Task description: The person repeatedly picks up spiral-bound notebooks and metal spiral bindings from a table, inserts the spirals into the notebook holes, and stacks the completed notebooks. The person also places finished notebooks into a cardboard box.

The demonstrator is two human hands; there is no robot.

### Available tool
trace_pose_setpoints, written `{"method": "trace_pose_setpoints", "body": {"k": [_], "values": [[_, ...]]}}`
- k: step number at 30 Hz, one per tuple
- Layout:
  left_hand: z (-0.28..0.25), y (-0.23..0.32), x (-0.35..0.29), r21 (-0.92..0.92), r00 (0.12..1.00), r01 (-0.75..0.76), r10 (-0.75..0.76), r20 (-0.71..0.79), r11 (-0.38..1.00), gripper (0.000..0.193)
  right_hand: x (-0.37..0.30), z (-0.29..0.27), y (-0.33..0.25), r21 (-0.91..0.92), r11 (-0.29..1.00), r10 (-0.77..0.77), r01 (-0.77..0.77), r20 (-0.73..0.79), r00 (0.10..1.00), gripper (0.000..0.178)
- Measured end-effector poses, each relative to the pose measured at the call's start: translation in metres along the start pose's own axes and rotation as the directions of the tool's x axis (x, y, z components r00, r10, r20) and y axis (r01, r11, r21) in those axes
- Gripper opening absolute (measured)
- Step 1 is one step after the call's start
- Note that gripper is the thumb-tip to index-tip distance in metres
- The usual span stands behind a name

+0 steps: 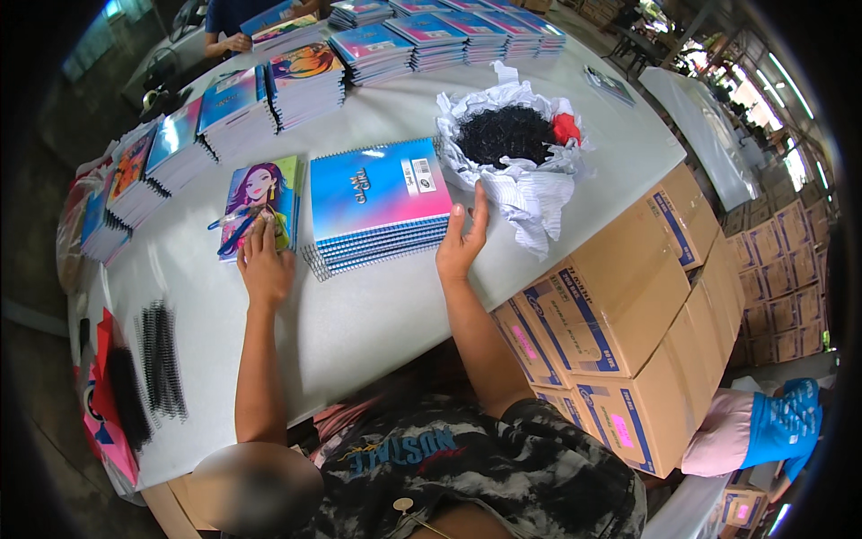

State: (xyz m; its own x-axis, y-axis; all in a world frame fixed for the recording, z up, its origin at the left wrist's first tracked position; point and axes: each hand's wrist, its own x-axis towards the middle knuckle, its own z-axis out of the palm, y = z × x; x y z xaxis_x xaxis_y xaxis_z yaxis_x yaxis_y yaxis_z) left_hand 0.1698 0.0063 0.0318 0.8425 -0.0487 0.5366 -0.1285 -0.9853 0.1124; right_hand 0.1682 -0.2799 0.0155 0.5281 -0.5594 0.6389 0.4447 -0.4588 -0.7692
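Nearest me, the wearer's black-and-grey patterned shirt (pixel 503 467) is filling the lower edge. Off to the left, black spiral wires (pixel 162 359) are lying on the white table (pixel 359 314).

Left hand (pixel 267 260): fingers are bending over a blue-handled tool (pixel 235 226), which is resting on an illustrated-cover notebook (pixel 280 175); I cannot tell whether they are gripping. Right hand (pixel 462 242): open, fingers extending, standing at the right edge of the blue-and-pink notebook stack (pixel 377 193); whether it is pressing, I cannot tell.

That stack is sitting between the hands, wire loops showing. I'm judging that a flat palm is suiting that edge: light, even pressure, sparing corners and loops. I'm favouring keeping tool points off the covers.

Beyond, crumpled paper (pixel 530 193) is cradling a black wire tangle (pixel 503 135). Farthest, more notebook stacks (pixel 373 43) are lining the table; a co-worker's hand (pixel 238 42) is showing.
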Motion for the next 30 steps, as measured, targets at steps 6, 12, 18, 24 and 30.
{"method": "trace_pose_setpoints", "body": {"k": [6, 12, 18, 24, 30], "values": [[-0.022, -0.023, 0.0, -0.174, 0.99, -0.08, 0.098, 0.099, 0.982, 0.037, 0.0, -0.003, -0.002, 0.076, 0.996, -0.048, 0.05, -0.024, 0.999, 0.046], [-0.082, -0.043, 0.046, -0.903, 0.878, 0.156, -0.476, -0.06, 0.402, 0.035, -0.013, 0.005, -0.07, 0.375, 0.923, -0.144, 0.091, 0.117, 0.983, 0.041], [-0.178, -0.019, -0.013, -0.818, 0.996, -0.039, 0.083, 0.01, 0.574, 0.03, 0.002, 0.007, -0.139, 0.124, -0.353, -0.1, -0.928, 0.981, 0.169, 0.071], [-0.199, -0.023, -0.057, -0.941, 0.983, 0.145, 0.061, 0.172, 0.305, 0.079, 0.007, -0.004, -0.135, 0.172, 0.213, 0.184, -0.962, 0.96, 0.212, 0.032], [-0.109, -0.019, -0.097, -0.839, 0.84, 0.513, -0.308, 0.447, 0.182, 0.026, -0.052, 0.016, -0.092, 0.118, 0.662, -0.024, -0.741, 0.99, 0.136, 0.021]]}}
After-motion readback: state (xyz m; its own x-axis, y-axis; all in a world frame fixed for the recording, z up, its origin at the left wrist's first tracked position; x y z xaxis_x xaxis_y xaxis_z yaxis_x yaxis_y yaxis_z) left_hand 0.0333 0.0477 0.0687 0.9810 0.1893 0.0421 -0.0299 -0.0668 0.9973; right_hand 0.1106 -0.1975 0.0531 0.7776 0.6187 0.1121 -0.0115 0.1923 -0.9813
